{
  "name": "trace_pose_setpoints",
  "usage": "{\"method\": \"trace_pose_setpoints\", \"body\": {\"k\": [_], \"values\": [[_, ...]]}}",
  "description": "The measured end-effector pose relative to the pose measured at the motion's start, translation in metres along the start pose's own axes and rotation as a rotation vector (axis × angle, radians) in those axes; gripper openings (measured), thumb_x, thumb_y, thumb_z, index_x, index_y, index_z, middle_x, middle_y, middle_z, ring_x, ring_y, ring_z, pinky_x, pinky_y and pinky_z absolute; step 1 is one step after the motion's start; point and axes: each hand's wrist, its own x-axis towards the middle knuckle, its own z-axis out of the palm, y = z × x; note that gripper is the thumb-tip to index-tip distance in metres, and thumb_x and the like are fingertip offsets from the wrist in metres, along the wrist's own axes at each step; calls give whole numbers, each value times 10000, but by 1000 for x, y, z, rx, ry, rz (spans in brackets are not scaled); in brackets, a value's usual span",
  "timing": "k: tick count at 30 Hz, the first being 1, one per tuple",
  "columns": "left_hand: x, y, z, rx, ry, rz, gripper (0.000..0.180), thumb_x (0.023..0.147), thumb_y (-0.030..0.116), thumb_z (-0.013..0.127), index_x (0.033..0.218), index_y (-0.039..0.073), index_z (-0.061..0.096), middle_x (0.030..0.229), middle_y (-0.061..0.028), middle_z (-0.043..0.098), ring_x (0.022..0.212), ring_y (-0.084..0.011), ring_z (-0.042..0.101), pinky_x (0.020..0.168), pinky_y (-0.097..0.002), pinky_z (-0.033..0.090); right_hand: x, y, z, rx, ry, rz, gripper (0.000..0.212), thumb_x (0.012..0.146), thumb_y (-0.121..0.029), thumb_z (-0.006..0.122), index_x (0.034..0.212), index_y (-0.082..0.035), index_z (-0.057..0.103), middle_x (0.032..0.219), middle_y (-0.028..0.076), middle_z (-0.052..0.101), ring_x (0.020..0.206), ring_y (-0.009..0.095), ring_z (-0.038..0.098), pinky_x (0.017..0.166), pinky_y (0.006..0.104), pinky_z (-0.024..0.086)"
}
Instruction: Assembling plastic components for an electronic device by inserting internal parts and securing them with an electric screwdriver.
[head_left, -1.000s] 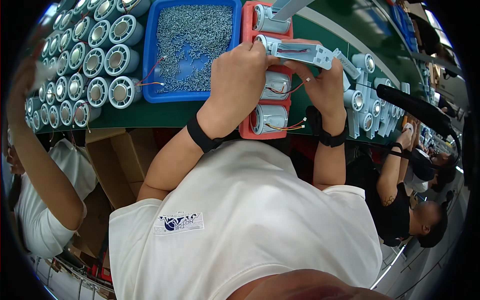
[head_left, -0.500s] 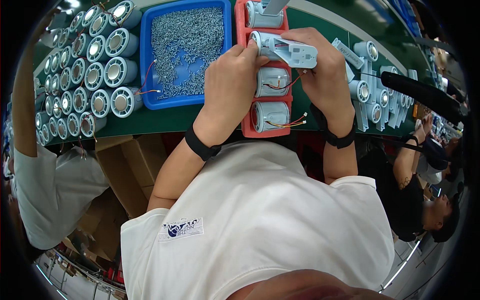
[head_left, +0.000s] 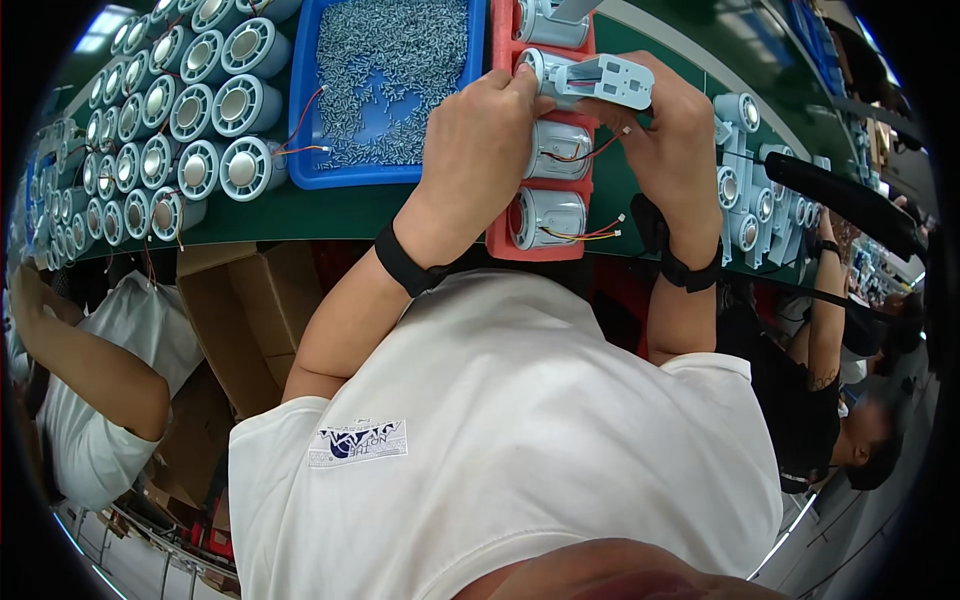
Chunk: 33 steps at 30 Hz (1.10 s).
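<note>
My left hand pinches the near end of a light-blue cylindrical motor housing, which sits in a slot of the red foam holder. A light-blue bracket with small holes juts to the right from this housing. My right hand is closed round the bracket's underside, its fingertips partly hidden beneath. Nearer to me, two more housings lie in the holder: an upper one and a lower one, with loose wires trailing right. Another housing lies in the far slot.
A blue tray of small screws stands left of the holder. Several round motors with wires fill the table's left side. Assembled units and a dark rod-like tool are at right. Co-workers sit on both sides; a cardboard box is below the table.
My right fingers have shifted from over the bracket to beneath it. The left hand keeps its pinch on the housing. The view has shifted slightly, and the left co-worker's arm has come down.
</note>
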Motion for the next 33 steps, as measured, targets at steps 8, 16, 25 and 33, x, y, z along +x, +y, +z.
{"method": "trace_pose_setpoints", "body": {"k": [8, 16, 25, 33], "values": [[2, -6, -1, -47, -11, 19, 201, 929, 152, 654, 968, -44, 633, 762, -165, 642, 651, -334, 667, 535, -407, 528, 5, -2, 2, 15, -15, 38, 258, 767, 92, 732, 1008, 6, 700, 924, 101, 707, 779, 236, 684, 657, 306, 525], [0, -4, 1, 28, -21, 44, 245, 921, 128, 650, 1031, -91, 638, 800, -182, 659, 669, -329, 681, 548, -391, 541, 7, 1, 5, -72, -5, -49, 271, 755, 100, 730, 1007, 6, 700, 913, 95, 711, 777, 219, 691, 647, 301, 527], [-3, -5, 5, -15, 43, -1, 149, 913, 140, 681, 910, -4, 642, 717, -139, 613, 639, -328, 643, 524, -416, 505, 0, -10, 8, -45, 18, 55, 285, 740, 105, 723, 1006, 5, 706, 899, 101, 713, 784, 240, 698, 668, 298, 538], [2, -5, 0, 9, -19, 30, 264, 931, 150, 641, 1054, -83, 642, 813, -177, 666, 689, -322, 688, 561, -388, 548, 8, -7, 6, -56, -9, 47, 263, 763, 90, 732, 1012, 8, 709, 923, 104, 724, 788, 224, 700, 672, 299, 541]]}}
